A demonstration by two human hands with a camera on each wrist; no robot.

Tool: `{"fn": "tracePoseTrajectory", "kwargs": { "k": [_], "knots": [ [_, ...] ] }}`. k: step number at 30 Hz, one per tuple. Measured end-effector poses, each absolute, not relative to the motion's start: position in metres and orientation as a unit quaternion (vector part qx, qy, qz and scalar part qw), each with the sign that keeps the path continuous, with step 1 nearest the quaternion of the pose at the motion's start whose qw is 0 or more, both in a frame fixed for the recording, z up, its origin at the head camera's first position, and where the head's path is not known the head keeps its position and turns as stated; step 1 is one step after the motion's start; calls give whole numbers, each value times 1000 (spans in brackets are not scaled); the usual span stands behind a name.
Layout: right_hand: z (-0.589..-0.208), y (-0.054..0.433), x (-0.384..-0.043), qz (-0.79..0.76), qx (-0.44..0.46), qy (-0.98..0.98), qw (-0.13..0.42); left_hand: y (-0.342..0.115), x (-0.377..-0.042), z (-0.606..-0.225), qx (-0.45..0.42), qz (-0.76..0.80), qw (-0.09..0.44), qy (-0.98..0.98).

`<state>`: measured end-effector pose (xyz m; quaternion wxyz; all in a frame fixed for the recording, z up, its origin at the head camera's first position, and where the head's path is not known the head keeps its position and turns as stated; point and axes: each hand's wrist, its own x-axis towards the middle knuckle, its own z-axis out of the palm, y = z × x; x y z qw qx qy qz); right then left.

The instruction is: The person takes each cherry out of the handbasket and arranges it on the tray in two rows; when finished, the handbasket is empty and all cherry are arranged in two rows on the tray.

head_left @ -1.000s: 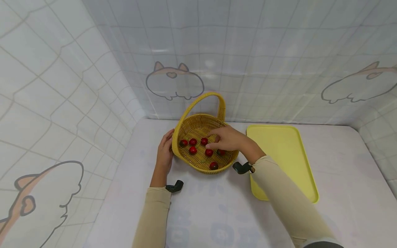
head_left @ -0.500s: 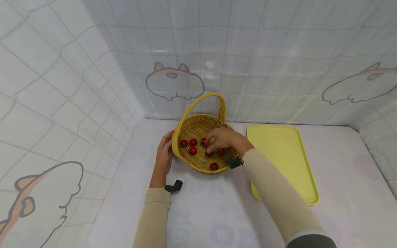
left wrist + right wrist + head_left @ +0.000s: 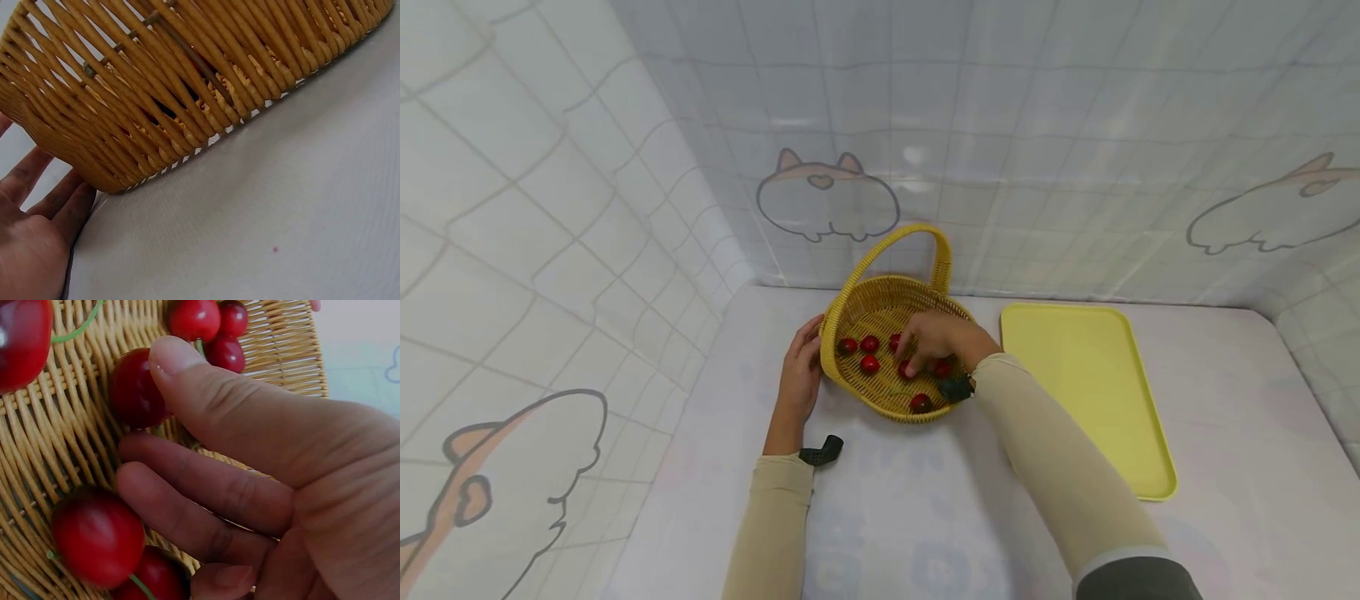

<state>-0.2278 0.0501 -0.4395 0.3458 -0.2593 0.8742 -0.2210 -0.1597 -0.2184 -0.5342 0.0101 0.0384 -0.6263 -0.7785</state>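
A yellow wicker basket point(image 3: 880, 406) with a tall arched handle point(image 3: 880, 254) stands near the back wall, several red cherries point(image 3: 869, 364) scattered on its woven bottom. My left hand point(image 3: 799, 375) rests against the basket's left side, its fingers point(image 3: 44, 181) fairly straight on the outer wall. Inside the basket, my right hand point(image 3: 942, 336) pinches one dark red cherry point(image 3: 134, 390) between the thumb and the fingers below it. Green stems show on some other cherries point(image 3: 97, 537). The right hand partly covers the cherries beneath it.
A flat yellow tray point(image 3: 1075, 367) lies right of the basket, partly under the right forearm point(image 3: 1060, 458). White tile-patterned sheeting point(image 3: 1000, 150) rises behind and on both sides. Dark devices point(image 3: 822, 451) sit at both wrists.
My right hand has moved down and slightly left onto a cherry, its thumb and fingers closing around it. The left hand stays at the basket's side.
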Motion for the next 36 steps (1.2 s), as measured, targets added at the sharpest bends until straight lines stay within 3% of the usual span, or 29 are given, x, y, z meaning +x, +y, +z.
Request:
{"fn": "tracePoseTrajectory", "kwargs": {
  "k": [19, 27, 36],
  "knots": [
    [-449, 52, -228, -241, -255, 862, 367, -216, -160, -536, 22, -785, 17, -619],
    [-443, 58, -231, -236, -303, 862, 329, -218, -161, -538, 25, -785, 17, -619],
    [-437, 66, -230, -280, -329, 836, 338, -220, -162, -540, 30, -788, 18, -615]
  ]
}}
